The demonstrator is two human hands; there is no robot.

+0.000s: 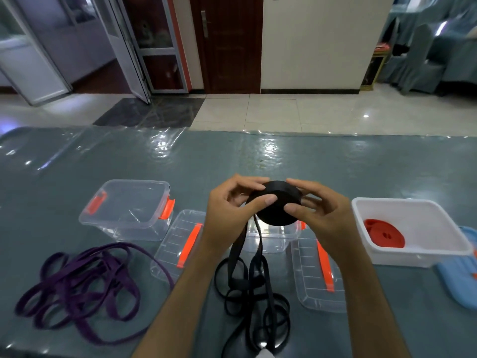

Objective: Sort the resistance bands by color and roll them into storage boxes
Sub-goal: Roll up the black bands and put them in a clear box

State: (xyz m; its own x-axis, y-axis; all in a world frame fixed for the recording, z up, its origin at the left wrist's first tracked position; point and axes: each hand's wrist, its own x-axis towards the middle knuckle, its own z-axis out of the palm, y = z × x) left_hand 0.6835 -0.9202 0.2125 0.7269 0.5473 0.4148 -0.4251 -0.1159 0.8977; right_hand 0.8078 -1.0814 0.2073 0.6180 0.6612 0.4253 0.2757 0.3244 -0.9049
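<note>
two hands share the grip on a black roll (277, 206) held above the counter (335, 164): left hand (232, 208) and right hand (320, 210) pinch its rim with thumbs and fingertips. rolling black looks half done. its flat face tilts toward the person, loose tail (254, 280) hanging straight down. next, i'd guess, keep winding, then the clear box (271, 236) behind.

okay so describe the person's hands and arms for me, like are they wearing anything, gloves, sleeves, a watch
Both the left hand and the right hand are bare: no gloves, rings or watch show. The forearms are bare too, uncovered down to the bottom edge of the picture, with no sleeve, wristband or marking in view. The fingernails look short and unpainted.
</note>
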